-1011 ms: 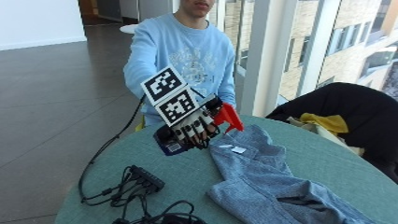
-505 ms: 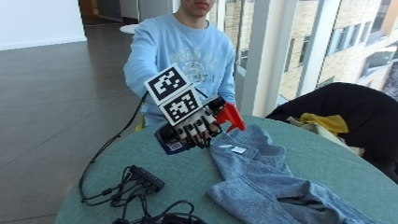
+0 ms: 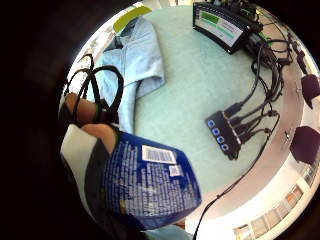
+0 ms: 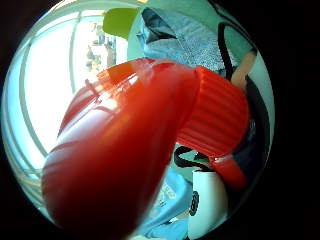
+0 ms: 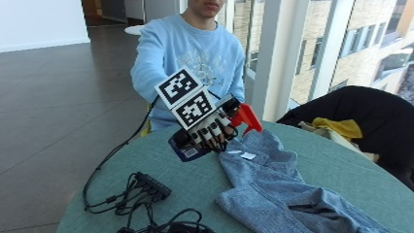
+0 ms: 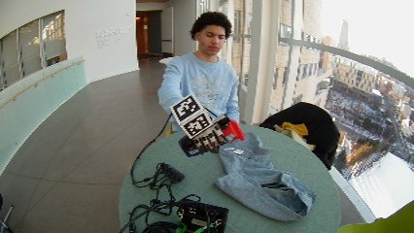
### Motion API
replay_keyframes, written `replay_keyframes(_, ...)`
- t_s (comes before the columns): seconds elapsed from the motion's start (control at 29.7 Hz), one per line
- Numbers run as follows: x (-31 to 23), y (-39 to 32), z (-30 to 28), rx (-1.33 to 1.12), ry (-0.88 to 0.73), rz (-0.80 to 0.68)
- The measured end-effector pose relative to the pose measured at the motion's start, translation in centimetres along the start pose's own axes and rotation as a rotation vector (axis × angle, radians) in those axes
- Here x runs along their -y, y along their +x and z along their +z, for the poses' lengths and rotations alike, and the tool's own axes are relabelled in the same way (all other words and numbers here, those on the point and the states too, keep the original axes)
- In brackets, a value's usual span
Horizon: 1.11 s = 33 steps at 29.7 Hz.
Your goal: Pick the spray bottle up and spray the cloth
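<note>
Meanwhile the gloved right hand (image 5: 210, 130), fingers curled round the spray bottle (image 5: 194, 143), holds it raised just beside the blue cloth's (image 5: 278, 187) near end, barely shifted from a second ago; spraying looks imminent.

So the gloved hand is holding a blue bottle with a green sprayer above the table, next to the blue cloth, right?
Not quite: the sprayer is red, not green, as the outside view shows. The rest holds: the gloved hand holds the blue bottle above the table, beside the blue cloth.
</note>
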<state>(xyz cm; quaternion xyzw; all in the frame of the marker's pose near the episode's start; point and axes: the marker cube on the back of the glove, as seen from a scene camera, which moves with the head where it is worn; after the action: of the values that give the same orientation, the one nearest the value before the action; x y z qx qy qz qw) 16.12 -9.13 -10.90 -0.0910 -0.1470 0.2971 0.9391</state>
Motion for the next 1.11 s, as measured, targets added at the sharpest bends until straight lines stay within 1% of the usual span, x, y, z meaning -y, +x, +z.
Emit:
replay_keyframes(0.27, -0.1, -4.6, 1.9, 0.165, 0.073, -0.151)
replay_keyframes(0.61, -0.2, -14.0, 6.4, 0.446, 0.117, -0.454)
replay_keyframes(0.77, 0.3, -18.7, 10.1, 0.560, 0.107, -0.561)
replay_keyframes(0.98, 0.9, -23.4, 15.4, 0.662, 0.064, -0.637)
replay_keyframes(1.11, 1.0, -25.5, 18.3, 0.726, 0.070, -0.681)
